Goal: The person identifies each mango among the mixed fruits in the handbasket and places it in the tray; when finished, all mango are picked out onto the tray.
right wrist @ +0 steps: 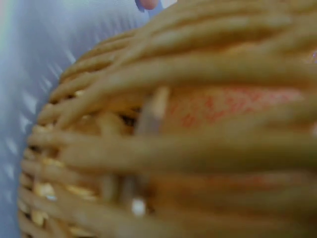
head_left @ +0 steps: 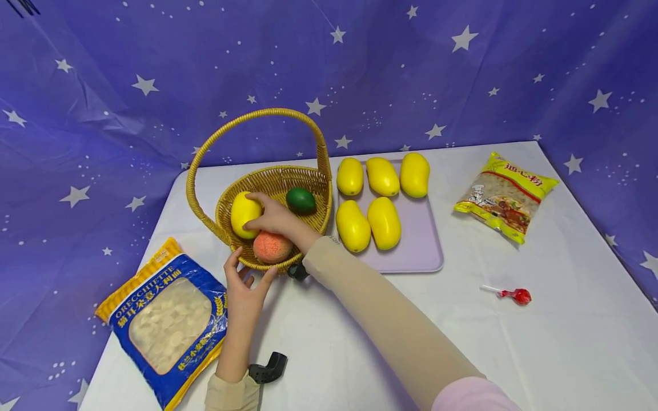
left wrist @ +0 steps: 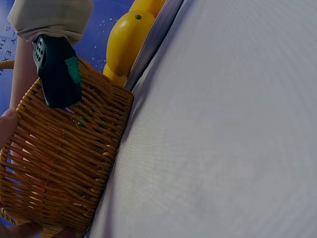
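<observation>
In the head view my right hand reaches into the wicker basket and grips a yellow mango at its left side, fingertips over the top. A peach lies under that hand near the front rim, and a dark green oval fruit sits at the basket's right. My left hand holds the front rim, thumb and fingers spread along it. The left wrist view shows its thumb at the basket's edge. Blurred wicker fills the right wrist view, the peach showing through gaps.
Right of the basket, a lilac tray bears several yellow mangoes. A blue orecchiette bag lies beside the left forearm. Farther right are a yellow food packet and a red lollipop. A purple starry curtain hangs behind the table.
</observation>
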Demonstrator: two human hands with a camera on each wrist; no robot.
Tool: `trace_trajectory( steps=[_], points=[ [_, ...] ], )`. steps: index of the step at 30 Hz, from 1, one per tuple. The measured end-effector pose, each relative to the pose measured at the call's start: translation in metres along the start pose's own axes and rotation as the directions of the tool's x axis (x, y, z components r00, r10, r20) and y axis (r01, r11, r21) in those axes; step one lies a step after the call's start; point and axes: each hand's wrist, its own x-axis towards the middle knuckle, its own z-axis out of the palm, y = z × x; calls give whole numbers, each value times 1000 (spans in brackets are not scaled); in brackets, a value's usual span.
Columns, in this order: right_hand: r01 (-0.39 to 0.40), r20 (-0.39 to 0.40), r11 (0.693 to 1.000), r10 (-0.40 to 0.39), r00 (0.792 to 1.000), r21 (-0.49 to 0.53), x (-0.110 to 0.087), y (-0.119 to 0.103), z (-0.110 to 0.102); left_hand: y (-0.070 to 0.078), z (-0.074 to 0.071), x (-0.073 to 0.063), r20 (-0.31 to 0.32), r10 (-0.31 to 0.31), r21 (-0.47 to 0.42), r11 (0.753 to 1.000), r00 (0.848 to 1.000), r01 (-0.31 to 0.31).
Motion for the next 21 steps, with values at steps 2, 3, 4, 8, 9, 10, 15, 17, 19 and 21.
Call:
trace_trajectory(
  steps=[2, 3, 4, 8, 9, 10, 15, 17, 19, 21],
  points=[
    [2, -12, 1000, -2, 1000, 11, -1, -1, -2, 0, 0, 0, 0, 2, -1, 1000, 1000, -2],
    [5, -17, 1000, -5, 1000, 21, -2, -2, -2, -1, 0, 0, -1, 4, -3, 1000, 1000, -4],
    [8, -22, 999, -7, 1000, 35, -3, -3, -4, -1, 0, 0, -3, 7, -1, 1000, 1000, -7],
    [40, -28, 996, -38, 999, 74, -7, -5, -10, -1, 0, 0, -5, 14, 2, 1000, 1000, -14],
    [51, -26, 995, -49, 998, 87, -8, -6, -11, -1, 0, 0, -5, 15, 3, 1000, 1000, -15],
    [60, -26, 994, -57, 998, 94, -10, -6, -13, -1, 0, 0, -5, 15, 4, 1000, 1000, -15],
    [100, -51, 991, -96, 994, 84, -17, -5, -25, -1, 0, 0, -2, 21, 0, 1000, 1000, -21],
    [106, -65, 992, -101, 993, 63, -21, -4, -29, -1, 0, 0, 0, 24, -1, 1000, 1000, -24],
    [105, -72, 994, -102, 992, 40, -25, -2, -34, -1, 1, 0, 2, 26, 0, 1000, 1000, -26],
    [105, -76, 994, -101, 992, 43, -30, -1, -39, -2, 1, 0, 3, 25, 4, 1000, 1000, -25]
  ],
)
